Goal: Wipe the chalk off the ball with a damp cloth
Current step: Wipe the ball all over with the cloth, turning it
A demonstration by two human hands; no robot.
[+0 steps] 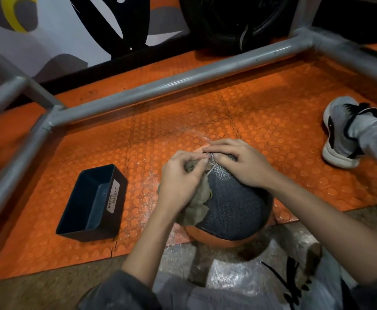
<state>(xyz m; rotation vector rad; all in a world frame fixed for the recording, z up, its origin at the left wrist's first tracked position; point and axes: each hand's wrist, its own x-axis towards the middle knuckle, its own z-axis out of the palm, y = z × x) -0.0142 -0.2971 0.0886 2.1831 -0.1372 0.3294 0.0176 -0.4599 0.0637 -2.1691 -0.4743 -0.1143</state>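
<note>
A large ball [232,206] with a dark grey textured panel and orange sides sits on the orange studded floor mat in front of me. My left hand [181,177] grips a bunched olive-grey cloth [197,204] and presses it against the ball's upper left side, near a pale seam. My right hand [239,164] lies over the top of the ball, fingers curved on it and fingertips meeting the cloth. Pale chalk dust shows on the mat around the ball.
A dark rectangular bin [93,204] labelled "WASTE BASKET" stands on the mat to the left. A grey metal tube frame [160,86] runs around the mat. A person's grey shoe [342,133] rests at the right. A black tyre [234,21] stands behind the frame.
</note>
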